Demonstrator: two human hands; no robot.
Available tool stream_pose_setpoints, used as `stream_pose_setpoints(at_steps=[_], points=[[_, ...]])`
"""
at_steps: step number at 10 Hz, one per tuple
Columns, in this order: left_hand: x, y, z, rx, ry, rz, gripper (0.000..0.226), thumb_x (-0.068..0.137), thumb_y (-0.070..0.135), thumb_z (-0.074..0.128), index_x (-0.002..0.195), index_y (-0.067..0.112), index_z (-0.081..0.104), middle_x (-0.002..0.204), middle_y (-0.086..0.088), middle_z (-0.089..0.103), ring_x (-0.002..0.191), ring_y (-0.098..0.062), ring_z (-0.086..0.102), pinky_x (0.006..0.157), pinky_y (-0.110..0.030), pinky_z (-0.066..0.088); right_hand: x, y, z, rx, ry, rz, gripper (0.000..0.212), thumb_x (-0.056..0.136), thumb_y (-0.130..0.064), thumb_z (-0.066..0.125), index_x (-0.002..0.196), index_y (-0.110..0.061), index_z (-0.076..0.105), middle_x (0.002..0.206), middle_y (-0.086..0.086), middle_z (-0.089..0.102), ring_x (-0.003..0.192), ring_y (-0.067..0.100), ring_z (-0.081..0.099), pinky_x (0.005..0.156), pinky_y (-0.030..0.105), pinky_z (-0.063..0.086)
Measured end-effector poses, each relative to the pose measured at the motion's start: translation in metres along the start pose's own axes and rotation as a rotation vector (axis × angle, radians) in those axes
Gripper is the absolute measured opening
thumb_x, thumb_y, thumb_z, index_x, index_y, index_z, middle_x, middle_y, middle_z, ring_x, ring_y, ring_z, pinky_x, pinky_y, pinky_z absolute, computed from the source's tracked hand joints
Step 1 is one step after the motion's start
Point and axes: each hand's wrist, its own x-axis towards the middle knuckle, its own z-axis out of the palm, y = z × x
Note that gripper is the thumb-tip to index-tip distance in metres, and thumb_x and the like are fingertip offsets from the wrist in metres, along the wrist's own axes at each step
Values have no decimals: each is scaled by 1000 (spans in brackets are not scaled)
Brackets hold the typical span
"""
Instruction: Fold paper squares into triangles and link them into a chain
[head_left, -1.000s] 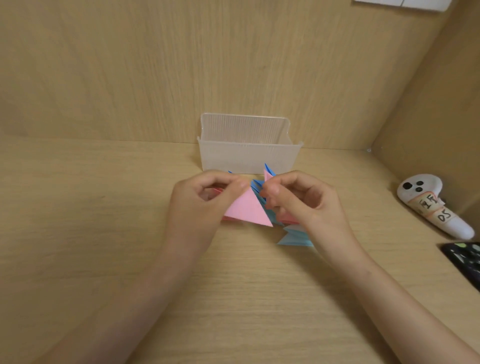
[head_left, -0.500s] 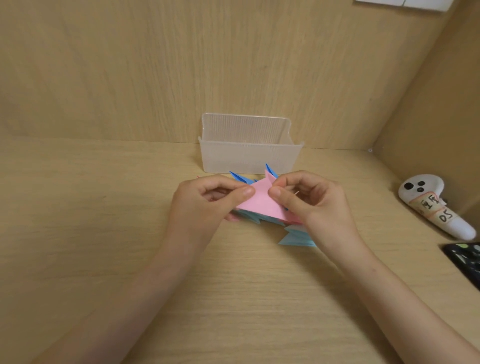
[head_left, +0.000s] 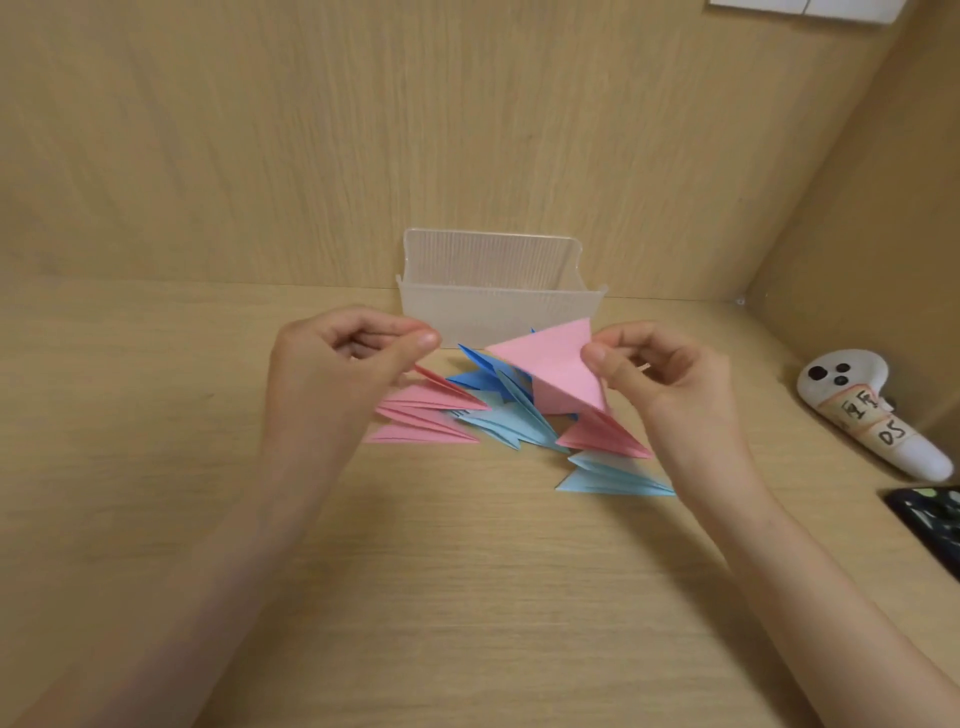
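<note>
Head view: the hands have parted; fingers of the right hand (head_left: 670, 379) alone pinch the pink triangle (head_left: 556, 364) above the chain (head_left: 498, 421) on the table (head_left: 467, 571); left hand (head_left: 332, 374) curled, grip unclear; linking seems next

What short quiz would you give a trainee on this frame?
1. True or false: the right hand pinches a pink triangle.
2. Where is the box? A: behind the chain; B: left of it; C: on top of it.
3. Which colours are in the chain?
Key: 1 true; 2 A; 3 pink and blue.
</note>
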Motion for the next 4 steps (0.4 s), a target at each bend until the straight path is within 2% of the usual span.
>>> stream_pose_setpoints(at_steps=[1,2,3,4], points=[[-10,-1,11,89,-53,54,15,72,6,77,69,19,70,59,15,68,54,4,57,57,-7,42,-9,2,13,-85,-170,21,10,81,-7,72,74,-14,69,61,-5,57,51,-1,46,55,17,45],[-18,-7,18,117,-95,76,12,70,7,78,70,18,72,71,1,71,60,-5,62,58,-16,49,-13,12,19,-233,-204,-12,10,78,-15,75,76,-23,71,64,-13,57,56,-2,50,62,20,42],[-16,-12,19,146,-116,103,13,70,10,78,70,21,71,74,-4,71,62,-14,60,59,-19,48,-11,18,15,-325,-142,-85,12,78,-19,75,82,-30,72,72,-13,56,65,5,52,70,34,50],[-16,-14,18,157,-135,79,11,72,10,78,73,19,72,73,1,70,58,1,53,57,-8,40,-10,16,15,-327,-112,-183,13,80,-10,72,84,-23,73,81,-9,63,64,6,50,64,18,42]])
